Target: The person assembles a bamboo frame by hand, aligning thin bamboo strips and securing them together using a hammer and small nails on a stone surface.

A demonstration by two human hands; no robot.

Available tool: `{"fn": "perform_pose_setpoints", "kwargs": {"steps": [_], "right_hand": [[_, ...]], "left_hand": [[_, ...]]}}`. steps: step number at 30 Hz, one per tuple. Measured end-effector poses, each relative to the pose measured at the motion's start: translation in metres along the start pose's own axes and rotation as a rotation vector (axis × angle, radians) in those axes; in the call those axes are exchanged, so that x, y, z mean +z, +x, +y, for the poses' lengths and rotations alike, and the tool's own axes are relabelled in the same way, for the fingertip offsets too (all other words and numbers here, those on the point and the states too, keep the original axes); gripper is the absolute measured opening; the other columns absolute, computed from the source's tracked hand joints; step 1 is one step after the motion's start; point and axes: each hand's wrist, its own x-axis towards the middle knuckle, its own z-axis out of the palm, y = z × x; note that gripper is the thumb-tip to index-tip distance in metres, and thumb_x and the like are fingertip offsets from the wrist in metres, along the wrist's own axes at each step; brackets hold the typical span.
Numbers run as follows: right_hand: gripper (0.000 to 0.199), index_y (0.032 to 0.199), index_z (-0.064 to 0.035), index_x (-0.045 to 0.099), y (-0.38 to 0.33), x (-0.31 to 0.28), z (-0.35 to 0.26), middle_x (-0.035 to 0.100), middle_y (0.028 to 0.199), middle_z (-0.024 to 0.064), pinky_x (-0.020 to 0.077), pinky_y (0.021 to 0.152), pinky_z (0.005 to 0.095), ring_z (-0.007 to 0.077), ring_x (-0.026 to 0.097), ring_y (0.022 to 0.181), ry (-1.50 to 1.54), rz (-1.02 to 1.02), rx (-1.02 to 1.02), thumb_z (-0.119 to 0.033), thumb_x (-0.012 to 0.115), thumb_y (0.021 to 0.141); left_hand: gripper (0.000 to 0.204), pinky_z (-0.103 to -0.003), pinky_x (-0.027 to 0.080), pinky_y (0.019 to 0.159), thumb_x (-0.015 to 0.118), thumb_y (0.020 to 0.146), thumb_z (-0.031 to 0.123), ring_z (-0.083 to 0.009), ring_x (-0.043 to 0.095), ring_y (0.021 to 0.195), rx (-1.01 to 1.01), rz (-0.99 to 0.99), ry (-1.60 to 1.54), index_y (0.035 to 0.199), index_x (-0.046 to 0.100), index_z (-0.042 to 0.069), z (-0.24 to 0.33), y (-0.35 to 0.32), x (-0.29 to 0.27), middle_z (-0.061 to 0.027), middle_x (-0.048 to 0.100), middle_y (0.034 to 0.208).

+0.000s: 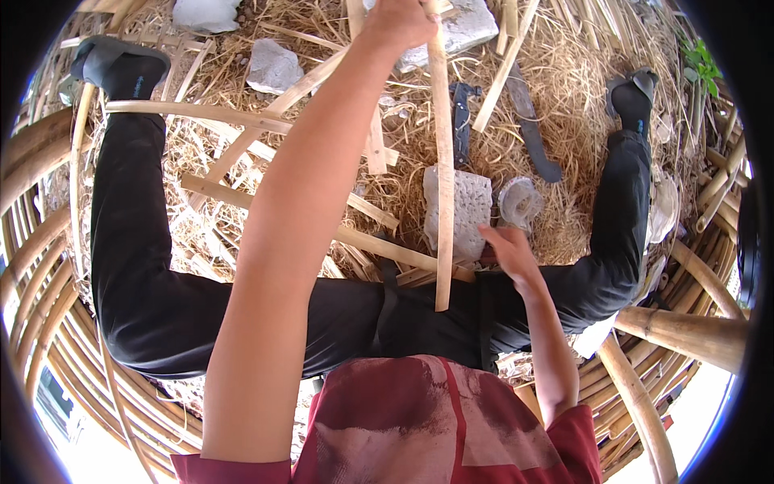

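Note:
My left hand, at the end of my outstretched arm near the top edge, is closed round the upper part of a long, pale bamboo strip. The strip runs down across a rough grey block, and its lower end lies over my lap. Beside the block's lower right corner is my right hand, thumb raised and fingers curled. A small dark reddish piece shows by those fingers; what it belongs to is hidden.
A dark curved blade and a dark sheath-like object lie on straw beyond the block. Near my right hand sits a clear plastic container. Loose bamboo strips and pale stones lie between my spread legs. Bamboo poles stand behind.

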Motion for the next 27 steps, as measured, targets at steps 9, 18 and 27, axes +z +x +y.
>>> {"fn": "perform_pose_setpoints", "kwargs": {"steps": [9,18,27], "right_hand": [[0.043,0.095,0.0090,0.076,-0.013,0.036,0.009,0.068,0.070,0.0120,0.0483,0.065,0.0371,0.0160,0.061,0.068,-0.124,-0.354,-0.073,-0.031,0.061,0.098],[0.039,0.100,0.0036,0.076,-0.008,0.006,-0.006,0.075,0.086,0.0210,0.0531,0.073,0.0438,0.0339,0.072,0.079,-0.564,-0.146,-0.386,-0.035,0.072,0.095],[0.034,0.106,0.0033,0.074,-0.021,-0.007,-0.023,0.075,0.092,0.0224,0.0535,0.074,0.0412,0.0353,0.072,0.081,-0.545,-0.315,-0.342,-0.025,0.078,0.087]], "left_hand": [[0.028,-0.051,0.056,0.092,0.073,0.088,0.027,-0.0439,0.068,0.106,-0.019,0.012,0.016,0.112,0.069,0.014,0.009,-0.003,0.002,-0.0224,0.073,0.109],[0.039,-0.055,0.056,0.089,0.071,0.089,0.030,-0.0501,0.065,0.105,-0.121,0.086,0.060,0.127,0.066,0.021,0.024,-0.023,0.000,-0.0302,0.065,0.110],[0.039,-0.053,0.058,0.087,0.073,0.088,0.026,-0.0475,0.067,0.104,-0.060,0.101,0.056,0.127,0.068,0.022,0.017,-0.010,0.007,-0.0295,0.065,0.110]]}}
